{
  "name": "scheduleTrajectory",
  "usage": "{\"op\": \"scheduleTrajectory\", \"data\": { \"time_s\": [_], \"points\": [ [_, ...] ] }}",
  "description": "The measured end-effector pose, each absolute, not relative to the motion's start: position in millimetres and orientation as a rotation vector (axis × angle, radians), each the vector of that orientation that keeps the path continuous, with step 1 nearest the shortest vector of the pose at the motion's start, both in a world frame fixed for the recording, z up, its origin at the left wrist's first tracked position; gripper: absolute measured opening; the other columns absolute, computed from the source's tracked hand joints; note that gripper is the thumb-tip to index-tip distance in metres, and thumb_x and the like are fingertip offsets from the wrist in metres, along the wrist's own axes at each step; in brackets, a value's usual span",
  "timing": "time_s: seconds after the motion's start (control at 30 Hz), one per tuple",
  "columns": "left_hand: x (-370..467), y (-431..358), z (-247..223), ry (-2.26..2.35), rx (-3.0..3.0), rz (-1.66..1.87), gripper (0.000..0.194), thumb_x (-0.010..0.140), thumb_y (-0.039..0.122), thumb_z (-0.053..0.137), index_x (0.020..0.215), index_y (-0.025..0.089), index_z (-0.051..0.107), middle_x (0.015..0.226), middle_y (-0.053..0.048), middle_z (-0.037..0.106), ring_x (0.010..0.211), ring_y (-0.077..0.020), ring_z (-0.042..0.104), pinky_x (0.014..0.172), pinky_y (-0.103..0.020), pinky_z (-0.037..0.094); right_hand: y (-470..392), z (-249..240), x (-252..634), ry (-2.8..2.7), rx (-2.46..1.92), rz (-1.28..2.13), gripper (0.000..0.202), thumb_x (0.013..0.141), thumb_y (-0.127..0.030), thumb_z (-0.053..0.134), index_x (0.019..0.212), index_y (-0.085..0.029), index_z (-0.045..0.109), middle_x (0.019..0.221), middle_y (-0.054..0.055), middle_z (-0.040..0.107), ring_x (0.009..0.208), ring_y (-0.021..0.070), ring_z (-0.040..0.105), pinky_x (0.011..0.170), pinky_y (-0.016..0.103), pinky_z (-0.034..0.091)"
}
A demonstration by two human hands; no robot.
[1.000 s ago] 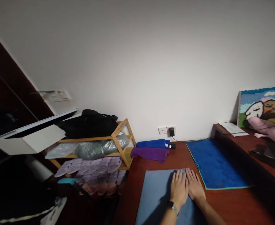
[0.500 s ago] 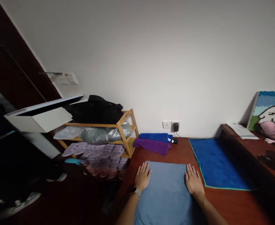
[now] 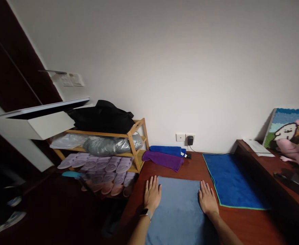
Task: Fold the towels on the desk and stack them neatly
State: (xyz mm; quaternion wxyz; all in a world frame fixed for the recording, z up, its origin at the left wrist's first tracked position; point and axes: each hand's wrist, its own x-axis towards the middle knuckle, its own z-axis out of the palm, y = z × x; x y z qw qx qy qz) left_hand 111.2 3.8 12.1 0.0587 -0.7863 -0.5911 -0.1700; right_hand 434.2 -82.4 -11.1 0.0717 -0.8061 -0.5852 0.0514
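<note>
A light blue-grey towel (image 3: 177, 207) lies spread flat on the reddish-brown wooden table (image 3: 243, 223) in front of me. My left hand (image 3: 152, 194) rests flat on its far left edge, fingers stretched out, a watch on the wrist. Along the far right edge, my right hand (image 3: 208, 198) also lies flat with its fingers extended. To the right is a dark blue towel (image 3: 237, 180) with a green border, laid out flat. Behind the blue-grey towel lie a folded purple towel (image 3: 163, 160) and a folded blue towel (image 3: 166, 150).
A wooden rack (image 3: 136, 146) on the left holds a black bag (image 3: 104, 117), plastic-wrapped items and several lilac slippers (image 3: 112, 164). A charger (image 3: 190, 140) is plugged into the wall. On the right, a raised ledge carries a pink plush toy (image 3: 293, 153) and a picture (image 3: 289, 127).
The view has shifted slightly. Both hands stay flat at the towel's edges. The person in dark clothes at the left has moved further out of view.
</note>
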Motion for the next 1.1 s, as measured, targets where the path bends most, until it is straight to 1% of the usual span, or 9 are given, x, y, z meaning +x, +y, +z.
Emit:
{"op": "scheduleTrajectory", "data": {
  "time_s": [0.1, 0.2, 0.3, 0.37, 0.5, 0.63, 0.77, 0.97, 1.1],
  "points": [
    [157, -12, 22, -1.581, -2.527, -0.645, 0.055, 0.107, 0.037, 0.026, 0.156, 0.019, 0.042, 0.164, -0.006, 0.040, 0.154, -0.0249, 0.031, 0.127, -0.050, 0.023, -83, -7, 434, -1.760, -2.422, 0.165, 0.066, 0.101, -0.038, 0.015, 0.162, -0.014, 0.019, 0.170, 0.003, 0.019, 0.158, 0.0219, 0.015, 0.127, 0.042, 0.015],
    [231, -36, 24, -1.307, -2.815, -0.638, 0.053, 0.108, 0.041, 0.026, 0.156, 0.025, 0.041, 0.162, -0.002, 0.045, 0.152, -0.0193, 0.035, 0.127, -0.043, 0.027, -85, -2, 435, -1.787, -2.418, 0.153, 0.065, 0.101, -0.037, 0.015, 0.162, -0.012, 0.019, 0.170, 0.003, 0.019, 0.158, 0.0225, 0.014, 0.127, 0.041, 0.013],
    [290, -56, 18, -1.227, -2.969, -0.582, 0.053, 0.108, 0.042, 0.023, 0.154, 0.027, 0.044, 0.159, -0.002, 0.049, 0.150, -0.0199, 0.037, 0.127, -0.044, 0.028, -86, 1, 436, -1.832, -2.422, 0.155, 0.064, 0.100, -0.031, 0.016, 0.161, -0.013, 0.021, 0.170, 0.002, 0.017, 0.158, 0.0224, 0.013, 0.127, 0.040, 0.011],
    [303, -62, 13, -1.243, -2.993, -0.552, 0.053, 0.108, 0.040, 0.021, 0.155, 0.029, 0.043, 0.159, -0.001, 0.049, 0.150, -0.0196, 0.037, 0.127, -0.045, 0.028, -86, 2, 436, -1.845, -2.423, 0.166, 0.064, 0.100, -0.029, 0.017, 0.161, -0.014, 0.022, 0.171, 0.000, 0.016, 0.158, 0.0219, 0.012, 0.127, 0.040, 0.010],
    [254, -51, 8, -1.306, -2.936, -0.454, 0.056, 0.107, 0.048, 0.025, 0.160, 0.032, 0.032, 0.164, 0.000, 0.041, 0.153, -0.0203, 0.033, 0.127, -0.047, 0.026, -85, 5, 435, -1.796, -2.415, 0.189, 0.065, 0.101, -0.036, 0.015, 0.162, -0.014, 0.019, 0.171, 0.001, 0.016, 0.158, 0.0218, 0.011, 0.127, 0.040, 0.009],
    [157, -32, 2, -1.605, -2.716, -0.359, 0.062, 0.106, 0.054, 0.025, 0.160, 0.025, 0.032, 0.164, -0.005, 0.040, 0.153, -0.0244, 0.033, 0.126, -0.050, 0.027, -86, 4, 435, -1.754, -2.411, 0.209, 0.065, 0.102, -0.038, 0.014, 0.162, -0.014, 0.017, 0.171, 0.001, 0.016, 0.158, 0.0212, 0.012, 0.127, 0.040, 0.009],
    [92, -26, -8, -1.695, -2.607, -0.362, 0.065, 0.105, 0.055, 0.028, 0.162, 0.025, 0.024, 0.166, -0.007, 0.036, 0.153, -0.0248, 0.033, 0.124, -0.049, 0.030, -86, 1, 434, -1.754, -2.400, 0.209, 0.065, 0.102, -0.039, 0.015, 0.162, -0.015, 0.018, 0.171, 0.002, 0.017, 0.158, 0.0209, 0.012, 0.127, 0.040, 0.009],
    [92, -35, -6, -1.714, -2.587, -0.395, 0.066, 0.105, 0.052, 0.030, 0.162, 0.019, 0.027, 0.166, -0.009, 0.035, 0.153, -0.0236, 0.032, 0.125, -0.047, 0.029, -82, 21, 429, -1.720, -2.494, 0.343, 0.065, 0.102, -0.035, 0.016, 0.163, -0.015, 0.015, 0.172, 0.002, 0.015, 0.158, 0.0209, 0.012, 0.127, 0.042, 0.011],
    [98, -36, -2, -1.744, -2.580, -0.384, 0.064, 0.105, 0.050, 0.031, 0.161, 0.018, 0.030, 0.166, -0.009, 0.035, 0.154, -0.0235, 0.031, 0.125, -0.046, 0.028, -121, 25, 417, -1.742, -2.436, 0.316, 0.065, 0.102, -0.036, 0.015, 0.163, -0.016, 0.016, 0.172, 0.002, 0.014, 0.158, 0.0208, 0.010, 0.127, 0.042, 0.014]
  ]
}}
